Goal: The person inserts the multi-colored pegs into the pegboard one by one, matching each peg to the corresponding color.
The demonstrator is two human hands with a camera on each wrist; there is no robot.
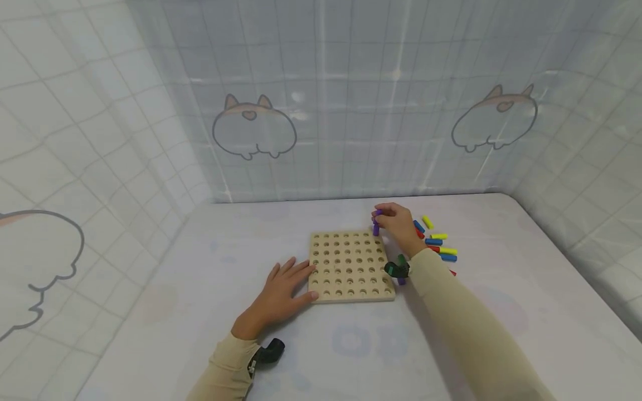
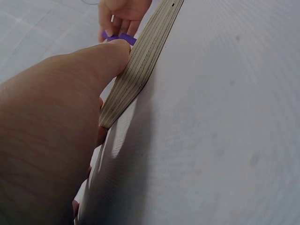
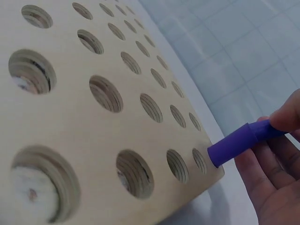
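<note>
Nearest the body, the left hand point(image 1: 281, 292) lies flat on the table point(image 1: 200, 312) with fingers straight, their tips pressed against the near-left edge of the wooden pegboard point(image 1: 348, 267) — it holds nothing, only braces the board. The left wrist view shows the thumb against the layered plywood edge. If that pressure eases, the board could slide on the smooth cloth while the other hand pushes down.

Farther out, at the board's far-right corner, the right hand point(image 1: 398, 225) pinches a purple peg point(image 1: 376, 223) between thumb and fingers, its lower end just at the corner hole (the right wrist view shows the peg tilted, its tip beside the hole rather than square over it). That tilt is the risk, I judge — the peg may catch on the rim, jam, or skid off the edge of the board.

Beyond and right of the hand, loose colored pegs point(image 1: 438, 245) lie scattered; a sleeve brushing them could set them rolling.
</note>
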